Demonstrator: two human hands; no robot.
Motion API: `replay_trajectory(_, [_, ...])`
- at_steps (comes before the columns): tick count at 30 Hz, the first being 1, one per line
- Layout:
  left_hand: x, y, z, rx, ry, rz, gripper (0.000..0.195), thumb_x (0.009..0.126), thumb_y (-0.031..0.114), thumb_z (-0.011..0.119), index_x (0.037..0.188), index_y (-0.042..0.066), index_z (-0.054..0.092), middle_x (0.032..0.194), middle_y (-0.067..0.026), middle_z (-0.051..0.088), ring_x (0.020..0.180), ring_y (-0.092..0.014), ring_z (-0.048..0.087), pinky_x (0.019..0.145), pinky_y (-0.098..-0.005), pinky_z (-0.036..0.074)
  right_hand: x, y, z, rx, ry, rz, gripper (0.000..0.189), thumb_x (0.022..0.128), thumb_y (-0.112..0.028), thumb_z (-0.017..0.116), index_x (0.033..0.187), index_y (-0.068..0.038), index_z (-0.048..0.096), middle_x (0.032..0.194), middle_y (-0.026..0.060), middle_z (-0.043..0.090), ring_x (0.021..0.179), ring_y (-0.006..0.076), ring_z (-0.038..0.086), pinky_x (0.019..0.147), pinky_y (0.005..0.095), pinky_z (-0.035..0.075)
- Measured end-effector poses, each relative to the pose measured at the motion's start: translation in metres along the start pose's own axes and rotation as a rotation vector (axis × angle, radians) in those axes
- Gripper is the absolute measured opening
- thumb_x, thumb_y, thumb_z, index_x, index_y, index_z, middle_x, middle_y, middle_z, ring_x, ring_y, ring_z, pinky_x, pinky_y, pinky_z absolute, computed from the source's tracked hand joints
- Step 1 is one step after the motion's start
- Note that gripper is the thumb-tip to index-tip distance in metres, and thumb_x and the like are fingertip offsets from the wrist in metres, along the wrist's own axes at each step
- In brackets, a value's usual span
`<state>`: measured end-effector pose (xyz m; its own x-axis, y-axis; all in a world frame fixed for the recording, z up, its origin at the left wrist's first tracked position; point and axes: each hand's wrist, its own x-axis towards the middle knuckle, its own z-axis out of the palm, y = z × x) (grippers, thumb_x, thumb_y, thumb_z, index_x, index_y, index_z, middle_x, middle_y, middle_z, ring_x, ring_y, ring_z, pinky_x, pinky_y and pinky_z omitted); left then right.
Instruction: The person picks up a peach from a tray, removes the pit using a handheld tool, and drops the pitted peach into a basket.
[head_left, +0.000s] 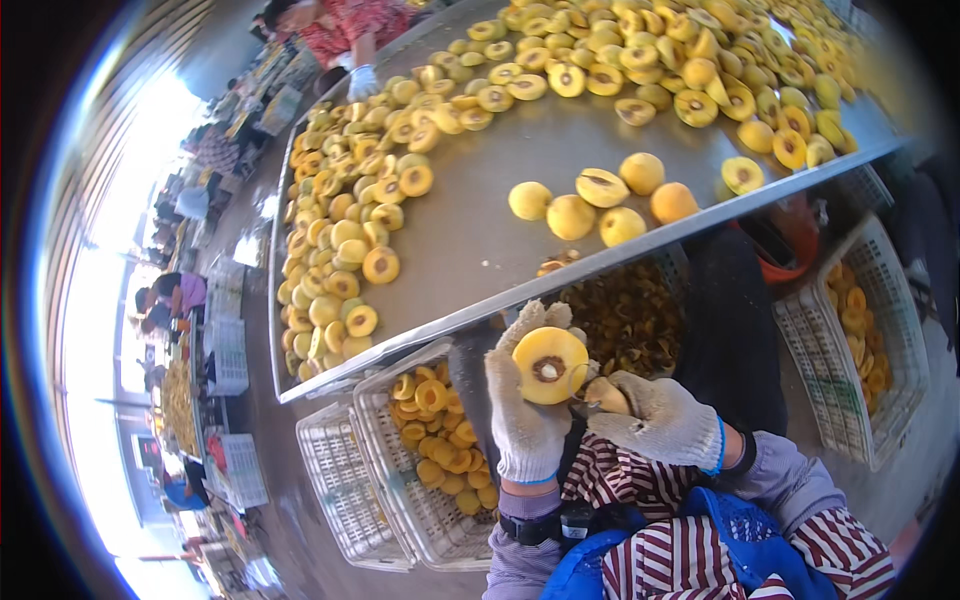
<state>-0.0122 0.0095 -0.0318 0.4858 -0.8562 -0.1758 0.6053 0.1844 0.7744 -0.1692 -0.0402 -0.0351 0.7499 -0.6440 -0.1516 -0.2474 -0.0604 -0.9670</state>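
Observation:
My left hand (525, 405), in a white knit glove, holds a yellow peach half (550, 365) with its cut face up; a pale kernel shows in the brown pit hollow. Close beside it, my gloved right hand (660, 420) grips a tool by its wooden handle (609, 395). A thin curved wire loop of this tool lies at the right edge of the peach half. Both hands are just off the near edge of a metal table (465, 232), above my lap. Several peach halves, among them one cut face up (601, 187), lie near that edge.
Heaps of peach halves (637, 52) cover the table's far and left parts. A plastic crate (450, 525) with pitted halves stands lower left, another crate (900, 315) at right. Brown scraps (630, 315) lie in a container below the table edge. Across the table is a co-worker's gloved hand (363, 82).

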Motion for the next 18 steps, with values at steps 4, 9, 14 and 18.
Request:
replay_trajectory(4, [-0.002, -0.007, 0.015, 0.071, -0.009, -0.031, 0.068, 0.096, 0.058, 0.045, 0.137, 0.003, 0.047, 0.137, -0.0178, 0.052, 0.119, -0.031, 0.055, 0.09, -0.0468, 0.054, 0.003, 0.003, -0.004, -0.065, 0.035, -0.032, 0.04, 0.088, -0.041, 0.069, 0.111, -0.009, 0.059, 0.08, 0.0158, 0.068, 0.07, 0.0356, 0.067, 0.06, 0.0405, 0.053])
replay_trajectory(9, [0.001, -0.017, 0.03, 0.136, -0.005, 0.051, 0.072, 0.095, 0.055, 0.052, 0.14, 0.001, 0.04, 0.144, -0.0134, 0.045, 0.126, -0.03, 0.05, 0.096, -0.0475, 0.051, 0.002, 0.012, -0.011, -0.104, 0.066, -0.096, 0.037, 0.089, -0.04, 0.067, 0.109, -0.01, 0.058, 0.078, 0.0135, 0.066, 0.066, 0.033, 0.066, 0.057, 0.0398, 0.052])
replay_trajectory(14, [0.002, -0.017, 0.029, 0.276, -0.134, -0.023, 0.07, 0.097, 0.054, 0.049, 0.139, -0.001, 0.039, 0.135, -0.02, 0.052, 0.118, -0.031, 0.057, 0.101, -0.0457, 0.048, 0.002, 0.016, -0.013, -0.026, 0.108, -0.138, 0.033, 0.09, -0.039, 0.066, 0.103, -0.01, 0.057, 0.077, 0.0131, 0.065, 0.068, 0.0333, 0.066, 0.058, 0.04, 0.052])
replay_trajectory(18, [0.006, -0.023, 0.019, 0.238, -0.123, -0.022, 0.068, 0.098, 0.054, 0.048, 0.14, 0.001, 0.04, 0.135, -0.0188, 0.051, 0.118, -0.03, 0.056, 0.098, -0.0436, 0.05, 0.003, 0.019, -0.017, 0.083, 0.083, -0.061, 0.033, 0.091, -0.039, 0.065, 0.101, -0.009, 0.057, 0.077, 0.0147, 0.064, 0.071, 0.0351, 0.066, 0.06, 0.0408, 0.051])
